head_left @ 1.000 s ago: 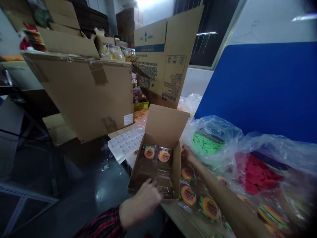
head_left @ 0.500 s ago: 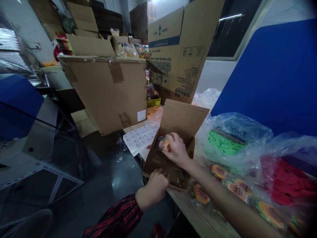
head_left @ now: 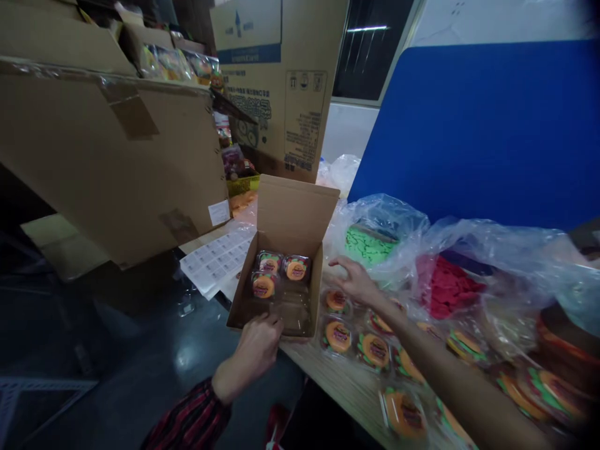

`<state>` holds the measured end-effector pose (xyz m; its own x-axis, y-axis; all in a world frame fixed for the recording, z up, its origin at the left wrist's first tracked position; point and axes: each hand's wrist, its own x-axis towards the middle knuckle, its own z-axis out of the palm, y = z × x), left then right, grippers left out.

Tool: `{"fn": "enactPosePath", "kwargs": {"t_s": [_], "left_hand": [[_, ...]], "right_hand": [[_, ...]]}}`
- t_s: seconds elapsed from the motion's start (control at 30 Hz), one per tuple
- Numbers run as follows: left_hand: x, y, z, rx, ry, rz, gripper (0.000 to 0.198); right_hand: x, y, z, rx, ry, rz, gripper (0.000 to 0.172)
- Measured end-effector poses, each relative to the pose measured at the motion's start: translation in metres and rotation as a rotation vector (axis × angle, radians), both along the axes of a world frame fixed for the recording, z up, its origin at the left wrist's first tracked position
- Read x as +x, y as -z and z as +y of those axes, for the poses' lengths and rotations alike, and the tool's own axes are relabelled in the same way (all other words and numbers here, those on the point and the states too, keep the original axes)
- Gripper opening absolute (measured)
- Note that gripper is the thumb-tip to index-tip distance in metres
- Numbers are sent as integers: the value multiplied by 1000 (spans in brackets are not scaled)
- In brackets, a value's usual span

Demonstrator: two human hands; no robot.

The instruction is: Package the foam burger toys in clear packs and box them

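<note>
An open cardboard box [head_left: 323,250] stands at the table edge with its lid raised. Inside, toward the back, lie three clear plastic packs, each with a burger-shaped toy [head_left: 297,269]. Clear plastic [head_left: 296,312] shows in the front right part. My left hand [head_left: 259,344] is closed at the box's front rim, gripping it, fingertips partly hidden. To the right of the box, my right hand [head_left: 356,281] is empty, with thumb and fingers apart, above the table. Just below it lies a burger pack [head_left: 336,302]; several more, such as this burger pack [head_left: 337,336], spread rightward under my forearm.
Printed label sheets [head_left: 218,262] lie left of the box. A big carton [head_left: 117,162] stands at left, another tall carton [head_left: 281,81] behind. Clear bags hold green pieces [head_left: 370,244] and red pieces [head_left: 450,284]. A blue panel [head_left: 482,131] rises at back right.
My right hand has let go of a burger pack inside the box and moved out to the right, its fingers now open. The view has turned rightward; my left hand remains at the box front.
</note>
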<state>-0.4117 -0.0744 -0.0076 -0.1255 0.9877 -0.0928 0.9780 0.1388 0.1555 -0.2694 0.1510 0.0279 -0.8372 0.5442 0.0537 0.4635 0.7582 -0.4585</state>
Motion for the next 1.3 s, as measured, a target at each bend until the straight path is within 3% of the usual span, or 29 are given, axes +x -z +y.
{"fn": "enactPosePath", "kwargs": {"t_s": [0.13, 0.23, 0.33, 0.43, 0.53, 0.63, 0.7, 0.87, 0.97, 1.03, 1.1, 1.17, 1.3], "left_hand": [[2, -4, 2, -41, -46, -22, 18], [2, -4, 2, -72, -72, -42, 19], [3, -5, 3, -89, -91, -52, 17], [0, -10, 3, -89, -92, -59, 15], [-8, -18, 4, -76, -62, -81, 15], [-15, -25, 1, -17, -43, -61, 23], [-17, -26, -3, -2, -47, -9, 27], [-14, -17, -9, -74, -86, 61, 25], [-16, -15, -9, -71, -101, 50, 22], [-20, -17, -12, -60, -100, 32, 21], [-25, -19, -21, 32, -102, -5, 18], [-30, -18, -34, 236, -119, -68, 16], [-35, -2, -57, 655, -256, -103, 19]], "right_hand": [[11, 15, 24, -144, -130, -315, 73], [0, 24, 17, -158, -177, -371, 76], [-2, 23, 9, -80, -123, -289, 74], [5, 7, 4, 60, 52, -113, 70], [6, -21, -8, 223, 190, 222, 69], [-11, -45, -34, 346, 18, 455, 67], [-31, -48, -53, 404, -156, 361, 65], [-73, -11, -76, 467, -276, -78, 58], [-79, 9, -73, 431, -300, -165, 48], [-74, 8, -70, 424, -313, -168, 46], [-67, -1, -69, 415, -305, -115, 44], [-61, -11, -73, 336, -309, -45, 33], [-73, -8, -89, -111, -479, -96, 10]]}}
